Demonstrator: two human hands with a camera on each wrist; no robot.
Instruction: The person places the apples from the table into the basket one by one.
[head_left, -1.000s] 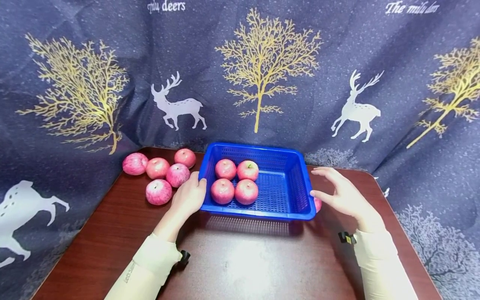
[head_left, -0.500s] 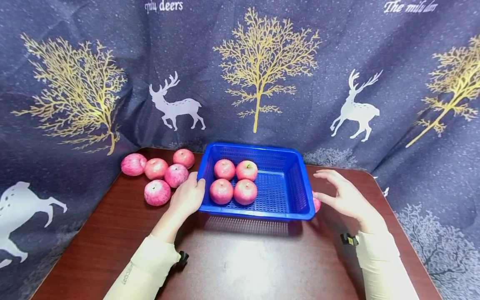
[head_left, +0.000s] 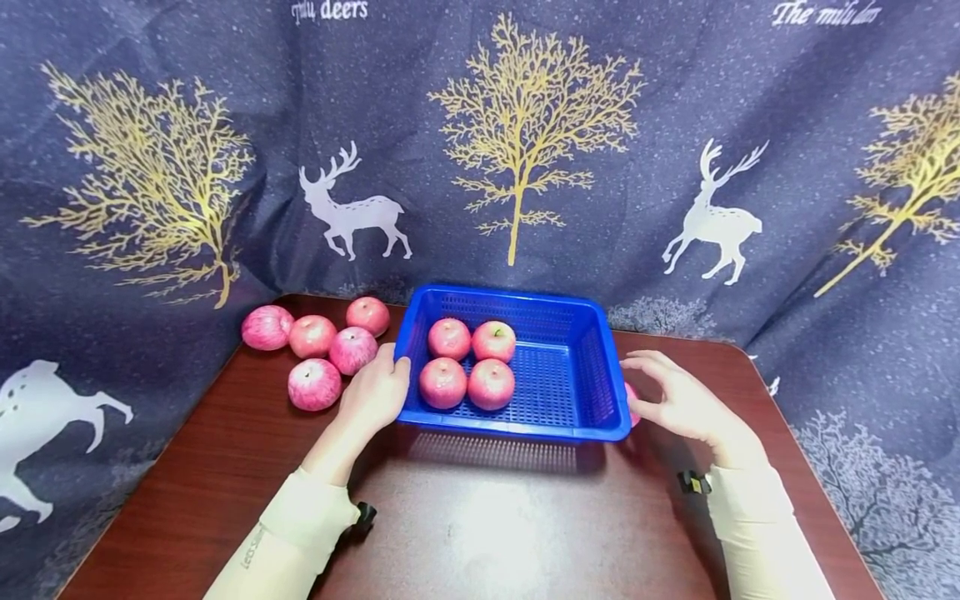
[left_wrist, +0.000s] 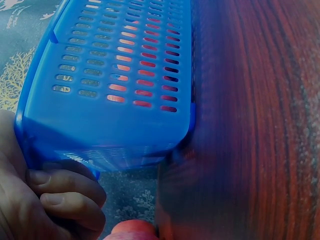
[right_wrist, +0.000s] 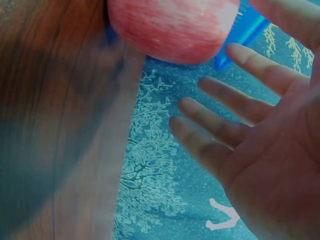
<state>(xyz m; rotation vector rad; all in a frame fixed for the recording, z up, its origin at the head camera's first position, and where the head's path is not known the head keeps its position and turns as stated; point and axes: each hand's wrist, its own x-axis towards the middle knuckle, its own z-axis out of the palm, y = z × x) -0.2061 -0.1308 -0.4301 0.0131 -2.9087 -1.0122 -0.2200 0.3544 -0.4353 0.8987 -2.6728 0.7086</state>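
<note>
A person's right hand [head_left: 678, 402] is poised at the right end of a blue plastic basket [head_left: 510, 431], its fingers straight and spread, gripping nothing. The lone apple [right_wrist: 175, 27] sits on the bench [head_left: 480, 508] just beyond those fingers: to their left, between the hand and the basket's right wall, by the near right corner. The basket's rim hides most of it in the head view. The thumb points at the apple from the right, while the other fingertips reach towards the rim on the far side; whether any of them touches the fruit I cannot tell. The apple is roundish, with no clear long axis; the basket's long axis runs left to right. The right hand is much the nearer one.

The left hand [head_left: 377, 390] grips the basket's left rim, thumb over the top and the other fingers curled beneath the lip. Inside, four red apples [head_left: 491, 384] fill the left part in two rows of two. Five more apples [head_left: 354, 351] cluster on the bench, left of the basket.
</note>
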